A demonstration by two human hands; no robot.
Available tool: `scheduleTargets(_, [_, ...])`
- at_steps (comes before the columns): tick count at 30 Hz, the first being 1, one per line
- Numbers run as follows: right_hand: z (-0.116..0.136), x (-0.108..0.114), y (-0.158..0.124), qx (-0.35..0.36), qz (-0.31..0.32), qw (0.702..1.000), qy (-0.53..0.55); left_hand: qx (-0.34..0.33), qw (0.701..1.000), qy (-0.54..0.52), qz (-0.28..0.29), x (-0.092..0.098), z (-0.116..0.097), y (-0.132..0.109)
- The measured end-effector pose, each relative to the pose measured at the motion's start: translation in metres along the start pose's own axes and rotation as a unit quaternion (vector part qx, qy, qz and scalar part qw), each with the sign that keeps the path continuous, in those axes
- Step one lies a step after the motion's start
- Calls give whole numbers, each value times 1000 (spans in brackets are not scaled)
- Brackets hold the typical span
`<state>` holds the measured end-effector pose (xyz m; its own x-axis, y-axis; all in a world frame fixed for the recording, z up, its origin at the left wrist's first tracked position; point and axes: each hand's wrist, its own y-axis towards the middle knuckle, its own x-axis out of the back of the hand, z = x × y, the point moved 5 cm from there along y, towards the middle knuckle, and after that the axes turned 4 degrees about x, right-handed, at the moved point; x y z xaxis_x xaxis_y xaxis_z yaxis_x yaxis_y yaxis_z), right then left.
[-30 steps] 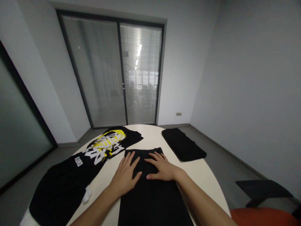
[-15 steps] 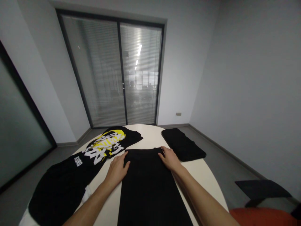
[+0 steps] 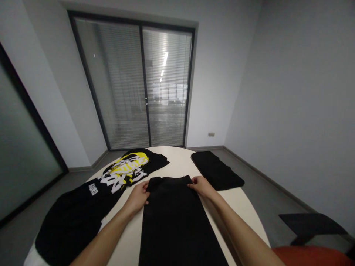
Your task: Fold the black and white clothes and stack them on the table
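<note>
The room is grey-walled, with a dark-framed glass door (image 3: 119, 81) across the back, covered by fine horizontal blinds, and a small wall plate (image 3: 211, 134) low to its right. In front stands a pale counter (image 3: 177, 160) with a rounded far edge.

The black cloth (image 3: 172, 218) lies lengthwise down the middle of the counter, flat for the most part, its near end running out of the bottom of the view. The left hand (image 3: 138, 195) is at its left edge, near the far end, with the grip pinching the cloth there between curled fingers and thumb. The right hand (image 3: 202, 185) is opposite, its grip pinching the right edge just below the far corner.

To the left, a black shirt (image 3: 74, 218) with a white and yellow print is spread along the counter, well apart from the cloth at its near end. A white scrap (image 3: 103, 222) shows by its edge, partly hidden behind the left forearm. Beyond the right hand, a folded black garment (image 3: 217, 170) lies near the counter's right edge. An orange-seated chair (image 3: 310, 255) with a dark armrest stands at lower right.
</note>
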<state>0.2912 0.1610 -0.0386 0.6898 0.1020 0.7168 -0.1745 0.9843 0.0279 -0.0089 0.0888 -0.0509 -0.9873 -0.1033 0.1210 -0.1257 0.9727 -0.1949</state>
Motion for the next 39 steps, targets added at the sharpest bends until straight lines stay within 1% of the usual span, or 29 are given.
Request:
scheduleTargets(4, [6,0,-5,-11,39,998,58,36,999,-26,19,-1,-8,-14])
scheduleTargets(6, [10,1,-9,-27,53,991,120,45,997,-51,28,-1,-10,-19])
scheduleTargets(8, [15,3,-13,-41,53,974,218,47,995,-75,37,-1,-11,-21])
scheduleTargets(10, [19,4,-17,-44,45,948,313,32,995,-91,39,0,-12,-20])
scheduleTargets(12, [24,8,-19,-33,31,930,364,2,994,-101,31,2,-15,-17])
scheduleTargets(16, [35,18,-21,13,4,916,401,-75,990,-117,8,8,-28,-13])
scheduleTargets(19, [46,27,-24,59,13,914,400,-117,984,-135,-10,11,-40,-15])
scheduleTargets(21, [51,32,-26,75,22,916,393,-130,981,-143,-13,12,-46,-18])
scheduleTargets(23, [54,36,-28,83,36,918,387,-128,981,-144,-4,13,-51,-22])
scheduleTargets(25, [57,39,-33,87,68,916,387,-112,985,-133,14,14,-54,-26])
scheduleTargets(27, [60,41,-40,87,123,910,387,-90,989,-108,54,16,-57,-32])
scheduleTargets(30, [63,42,-54,77,232,894,376,-57,985,-51,153,18,-62,-46])
scheduleTargets(32, [63,40,-63,68,296,882,360,-47,975,1,219,18,-64,-56])
scheduleTargets(34, [63,36,-68,64,345,871,344,-47,962,50,265,16,-66,-63])
scheduleTargets(36, [64,32,-69,76,370,864,334,-59,956,71,278,13,-65,-63])
scheduleTargets(37, [65,30,-68,88,369,865,328,-69,958,65,269,13,-64,-61])
scheduleTargets(39, [68,31,-65,121,338,879,314,-94,971,33,220,14,-61,-53])
